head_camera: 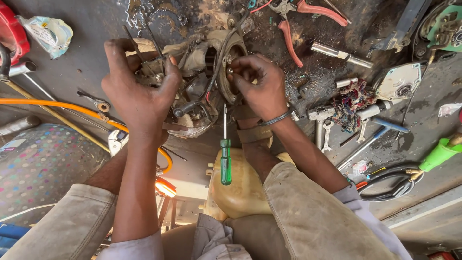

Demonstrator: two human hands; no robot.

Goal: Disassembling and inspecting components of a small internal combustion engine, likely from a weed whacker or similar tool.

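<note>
Head view: a green-handled screwdriver (225, 154) lies near the lap, long axis running away, tip toward the greasy engine part (202, 86). Left hand (137, 91) clamps that part; right hand (257, 84) pinches a small nut (230, 70), which could slip from oily fingertips into the clutter.

red-handled pliers (308, 24) lie open at the top of the oily floor (337, 62), near a chrome socket bar (341, 54). a greasy rag (351, 103) sits among spanners (327, 135) to the right. a green-handled screwdriver (225, 161) rests on a yellowish plastic tank (238, 192). an orange hose (62, 107) curves in from the left, past a crumpled bag (48, 33).
</note>
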